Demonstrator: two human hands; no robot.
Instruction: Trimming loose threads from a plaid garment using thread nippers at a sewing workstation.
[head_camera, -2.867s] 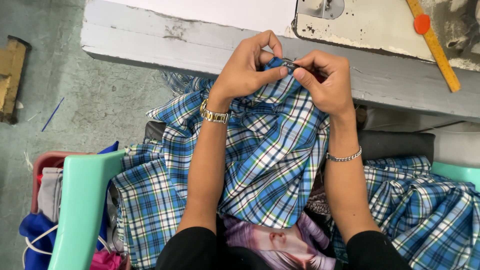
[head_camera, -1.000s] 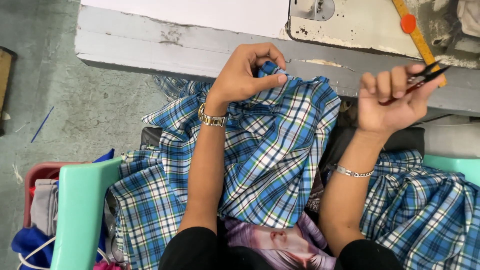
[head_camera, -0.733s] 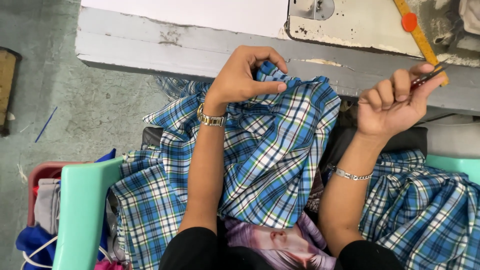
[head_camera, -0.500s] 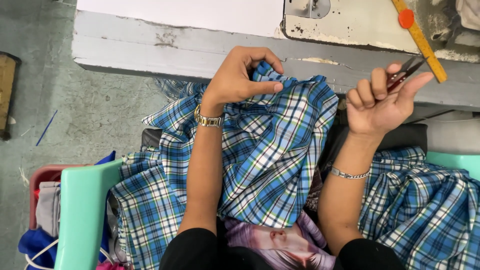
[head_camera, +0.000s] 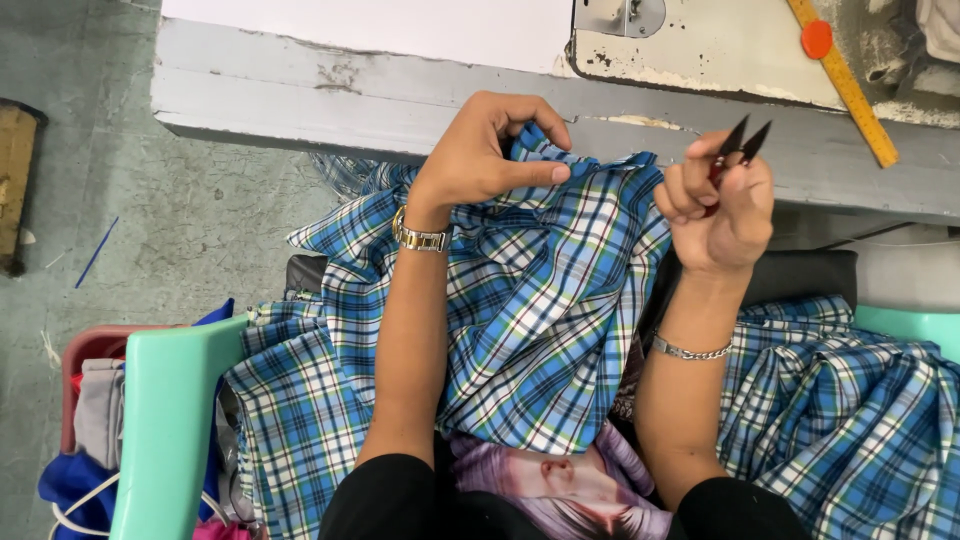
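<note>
A blue, white and green plaid garment (head_camera: 560, 310) lies over my lap, its top edge against the grey table's front edge. My left hand (head_camera: 490, 155), with a gold watch on the wrist, pinches that top edge between thumb and fingers. My right hand (head_camera: 720, 200), a silver bracelet on its wrist, is raised to the right of the cloth and holds small thread snips (head_camera: 735, 150) with dark blades pointing up and slightly apart. The snips are clear of the fabric.
A grey wooden table (head_camera: 300, 95) runs across the top, bearing a sewing machine base (head_camera: 700, 45) and a yellow ruler (head_camera: 845, 85). A mint green plastic chair (head_camera: 165, 420) stands at the left beside a bin of cloth (head_camera: 85, 420). More plaid fabric (head_camera: 850, 420) is piled at the right.
My right hand left the garment's edge, swung out right with the snips, and has now come back toward the cloth, turning the blades upward. The left hand kept its pinch.
</note>
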